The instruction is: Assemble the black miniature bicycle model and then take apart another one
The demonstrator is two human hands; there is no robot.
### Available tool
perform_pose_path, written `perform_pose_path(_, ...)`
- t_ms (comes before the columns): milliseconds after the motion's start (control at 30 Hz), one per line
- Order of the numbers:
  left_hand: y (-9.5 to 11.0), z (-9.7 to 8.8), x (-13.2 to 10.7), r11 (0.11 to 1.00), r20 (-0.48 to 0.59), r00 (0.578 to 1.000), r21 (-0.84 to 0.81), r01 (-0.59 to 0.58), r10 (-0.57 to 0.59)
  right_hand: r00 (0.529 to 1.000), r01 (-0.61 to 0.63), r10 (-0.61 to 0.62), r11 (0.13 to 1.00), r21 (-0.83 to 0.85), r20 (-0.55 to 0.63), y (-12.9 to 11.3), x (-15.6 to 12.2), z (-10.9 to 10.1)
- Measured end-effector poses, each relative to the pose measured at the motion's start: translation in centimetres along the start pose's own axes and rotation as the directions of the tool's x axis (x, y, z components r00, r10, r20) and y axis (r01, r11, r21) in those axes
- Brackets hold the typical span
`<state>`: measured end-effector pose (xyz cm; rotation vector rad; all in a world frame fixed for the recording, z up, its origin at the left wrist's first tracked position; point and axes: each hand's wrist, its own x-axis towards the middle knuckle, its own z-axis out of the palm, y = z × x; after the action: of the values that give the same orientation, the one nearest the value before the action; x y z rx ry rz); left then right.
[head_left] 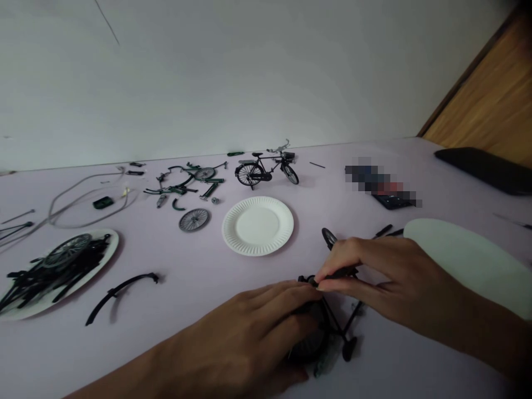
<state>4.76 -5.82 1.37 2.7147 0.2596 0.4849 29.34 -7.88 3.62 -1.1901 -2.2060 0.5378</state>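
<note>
Mostly hidden bicycle model (338, 331) under hands (245, 338) (386, 274)

Left hand (245, 332) and right hand (394, 282): bare, unsleeved.
Slender fingers (344, 255) and short nails are noted; left forearm (124, 377) and right forearm (486, 332) are seen uncovered to the frame edge.

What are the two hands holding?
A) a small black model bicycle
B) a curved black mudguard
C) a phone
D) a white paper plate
A. The left hand lies over a wheel of the small black model bicycle, and the right hand pinches its upper part between the fingers.
</note>
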Motion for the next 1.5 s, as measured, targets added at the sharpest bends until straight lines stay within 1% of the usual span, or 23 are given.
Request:
perform_pose_path(100,0.0,0.0,0.0,1.000,-0.009,1.000,-0.001,-0.002,0.002,0.999,-0.031,0.032,0.999,0.025,-0.028,0.2,-0.1,0.2)
perform_pose_path(200,0.0,0.0,0.0,1.000,-0.006,1.000,-0.011,-0.001,0.001,0.999,-0.005,0.006,1.000,0.017,-0.051,0.3,0.0,0.6)
perform_pose_path(267,0.1,0.0,0.1,1.000,0.001,1.000,-0.014,0.001,-0.001,0.995,0.054,-0.056,0.998,-0.024,-0.086,0.3,0.2,0.7)
perform_pose_path(333,0.1,-0.1,0.0,1.000,-0.010,1.000,-0.008,-0.005,0.005,0.980,0.150,-0.161,0.984,-0.093,-0.118,0.3,0.3,0.7)
perform_pose_path(400,0.1,-0.1,0.0,1.000,-0.025,1.000,0.002,-0.008,0.008,0.969,0.219,-0.233,0.964,-0.151,-0.081,0.3,0.2,0.4)
perform_pose_path(433,0.1,-0.1,-0.1,1.000,-0.029,1.000,0.008,-0.008,0.008,0.971,0.227,-0.236,0.961,-0.159,-0.037,0.2,0.1,0.1)
perform_pose_path(500,0.0,0.0,-0.2,1.000,-0.032,0.999,0.022,-0.008,0.009,0.979,0.203,-0.197,0.970,-0.132,0.052,0.0,0.0,-0.4)
perform_pose_path(533,0.0,0.0,-0.2,1.000,-0.033,0.999,0.030,-0.009,0.010,0.981,0.186,-0.178,0.976,-0.109,0.077,0.0,-0.1,-0.6)
perform_pose_path(600,0.0,0.1,-0.3,0.999,-0.037,0.999,0.042,-0.014,0.016,0.985,0.161,-0.156,0.984,-0.072,0.079,0.0,-0.2,-0.8)
perform_pose_path(700,0.0,0.2,-0.3,1.000,-0.034,0.999,0.030,-0.011,0.012,0.991,0.128,-0.127,0.991,-0.040,0.028,-0.1,0.1,-0.7)
perform_pose_path(867,-0.1,0.1,-0.1,1.000,-0.020,1.000,-0.027,0.003,-0.004,0.999,0.029,-0.029,1.000,0.006,-0.037,-0.2,0.5,-0.2)
perform_pose_path(933,-0.2,0.1,-0.1,1.000,-0.015,1.000,-0.023,-0.007,0.006,0.999,0.030,-0.029,0.999,0.014,-0.043,-0.2,0.5,-0.3)
perform_pose_path(1000,-0.2,0.0,-0.1,1.000,-0.014,1.000,0.005,-0.020,0.020,0.996,0.059,-0.059,0.998,-0.003,-0.067,-0.2,0.4,-0.5)
perform_pose_path(1067,-0.2,-0.1,-0.1,0.999,-0.012,1.000,0.032,-0.024,0.025,0.985,0.073,-0.084,0.994,-0.077,-0.153,-0.1,0.3,-1.1)
perform_pose_path(1167,-0.1,-0.3,-0.1,0.998,0.010,1.000,0.055,-0.007,0.007,0.937,0.038,-0.109,0.976,-0.215,-0.332,0.0,0.2,-2.0)
perform_pose_path(1233,-0.2,-0.3,-0.1,0.997,0.029,1.000,0.075,-0.001,-0.001,0.916,-0.002,-0.106,0.964,-0.268,-0.387,0.3,0.3,-2.5)
perform_pose_path(1300,-0.4,-0.3,-0.1,0.995,0.038,0.999,0.095,-0.014,0.010,0.920,-0.030,-0.084,0.959,-0.283,-0.382,0.7,0.3,-2.8)
perform_pose_path(1400,-0.6,-0.3,-0.5,0.995,0.015,0.999,0.087,-0.040,0.039,0.943,-0.043,-0.048,0.964,-0.262,-0.329,1.4,0.5,-3.0)
perform_pose_path(1433,-0.7,-0.3,-0.7,0.998,-0.002,1.000,0.060,-0.029,0.029,0.950,-0.052,-0.027,0.969,-0.243,-0.310,1.6,0.6,-3.1)
perform_pose_path(1500,-0.7,-0.4,-1.2,0.996,-0.037,0.998,-0.075,0.051,-0.054,0.953,-0.094,0.030,0.976,-0.198,-0.303,1.8,0.8,-3.2)
